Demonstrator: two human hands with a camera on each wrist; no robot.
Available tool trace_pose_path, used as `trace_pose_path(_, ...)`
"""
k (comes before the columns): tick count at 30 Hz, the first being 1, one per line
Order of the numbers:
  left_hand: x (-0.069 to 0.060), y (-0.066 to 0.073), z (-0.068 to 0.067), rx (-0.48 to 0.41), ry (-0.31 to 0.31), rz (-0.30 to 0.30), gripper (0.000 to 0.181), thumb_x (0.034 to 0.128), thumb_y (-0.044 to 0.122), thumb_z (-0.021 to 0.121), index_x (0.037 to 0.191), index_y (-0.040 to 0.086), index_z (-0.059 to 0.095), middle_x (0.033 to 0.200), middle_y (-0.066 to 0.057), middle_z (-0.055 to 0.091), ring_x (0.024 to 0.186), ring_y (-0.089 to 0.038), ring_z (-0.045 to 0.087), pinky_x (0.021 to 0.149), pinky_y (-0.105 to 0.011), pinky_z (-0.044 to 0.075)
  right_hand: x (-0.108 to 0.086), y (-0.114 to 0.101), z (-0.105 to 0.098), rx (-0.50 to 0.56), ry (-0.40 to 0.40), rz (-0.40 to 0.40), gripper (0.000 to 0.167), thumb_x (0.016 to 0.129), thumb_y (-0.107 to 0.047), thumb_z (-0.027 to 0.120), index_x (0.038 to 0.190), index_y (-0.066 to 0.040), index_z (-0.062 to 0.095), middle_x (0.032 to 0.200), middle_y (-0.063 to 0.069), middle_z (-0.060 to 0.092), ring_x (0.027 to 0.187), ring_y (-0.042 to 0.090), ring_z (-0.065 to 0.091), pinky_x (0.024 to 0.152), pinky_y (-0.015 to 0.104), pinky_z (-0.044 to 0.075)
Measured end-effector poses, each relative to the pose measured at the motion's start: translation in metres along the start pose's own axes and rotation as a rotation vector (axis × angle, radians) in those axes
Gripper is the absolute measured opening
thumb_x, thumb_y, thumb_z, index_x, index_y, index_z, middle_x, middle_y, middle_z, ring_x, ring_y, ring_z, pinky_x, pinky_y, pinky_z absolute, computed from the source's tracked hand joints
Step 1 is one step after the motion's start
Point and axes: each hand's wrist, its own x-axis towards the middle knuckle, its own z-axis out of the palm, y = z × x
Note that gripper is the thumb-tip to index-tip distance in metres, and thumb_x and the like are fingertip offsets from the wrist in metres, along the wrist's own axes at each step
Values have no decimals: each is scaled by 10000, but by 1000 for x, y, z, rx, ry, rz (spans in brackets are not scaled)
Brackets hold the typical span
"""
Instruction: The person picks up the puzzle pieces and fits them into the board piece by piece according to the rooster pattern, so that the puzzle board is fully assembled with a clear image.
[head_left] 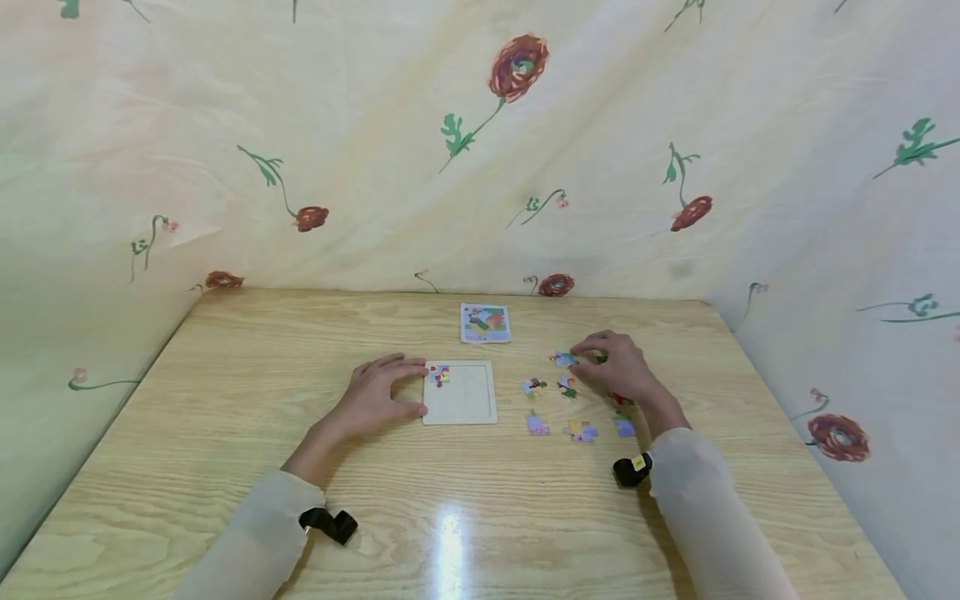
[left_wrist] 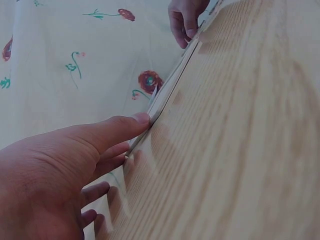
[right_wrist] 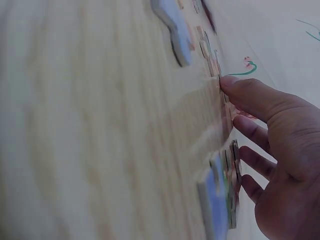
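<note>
A square white puzzle tray [head_left: 471, 396] lies flat on the table with a small joined patch of colored puzzle pieces [head_left: 441, 375] in its upper left corner. My left hand [head_left: 381, 392] rests at the tray's left edge, the thumb touching the near corner and the fingers touching the far one. To the right, my right hand [head_left: 618, 364] pinches a blue-green puzzle piece [head_left: 562, 359] between thumb and index finger at the table surface. Several loose pieces lie about that hand, including a purple piece [head_left: 537, 424] and a yellow-purple piece [head_left: 581, 431]. Some are partly hidden under the palm.
Behind the tray lies a printed picture card [head_left: 485, 323]. The wooden table [head_left: 375, 533] ends at a flower-patterned cloth [head_left: 360, 150] at the back and on both sides. A wrist camera [head_left: 632, 471] sits on the right sleeve, and another [head_left: 330, 525] on the left.
</note>
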Motion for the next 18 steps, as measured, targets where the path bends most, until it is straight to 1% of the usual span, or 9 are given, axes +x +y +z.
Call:
trace_pose_path(4, -1, 1, -2, -2, -1, 4, 644, 864, 386, 828, 1449, 226, 612, 1582, 25, 518, 1566, -331, 300, 1214, -694, 126, 3, -1, 1, -17, 4, 13, 320, 961, -308, 746, 1236, -143, 749, 1419, 206, 538, 1400, 522, 361, 1109, 851, 47)
trace_pose_path(10, 0, 4, -4, 0, -1, 5, 640, 859, 374, 830, 1444, 221, 618, 1576, 17, 526, 1560, -341, 308, 1210, -696, 135, 3, -3, 0, -15, 11, 15, 299, 966, -297, 738, 1217, -134, 757, 1420, 218, 538, 1404, 535, 351, 1095, 852, 57)
trace_pose_path(13, 0, 5, -4, 6, -9, -5, 640, 864, 385, 825, 1449, 233, 613, 1581, 34, 519, 1564, -327, 306, 1219, -684, 138, 1, -5, -1, -22, 14, 20, 293, 969, -281, 734, 1214, -121, 754, 1429, 229, 540, 1413, 545, 345, 1091, 859, 59)
trace_pose_path(18, 0, 7, -6, 1, -18, -26, 646, 862, 383, 824, 1453, 234, 610, 1585, 46, 512, 1572, -315, 293, 1232, -675, 124, 0, -8, -2, -20, 26, 22, 303, 961, -259, 740, 1215, -94, 747, 1413, 237, 573, 1392, 534, 392, 1101, 848, 101)
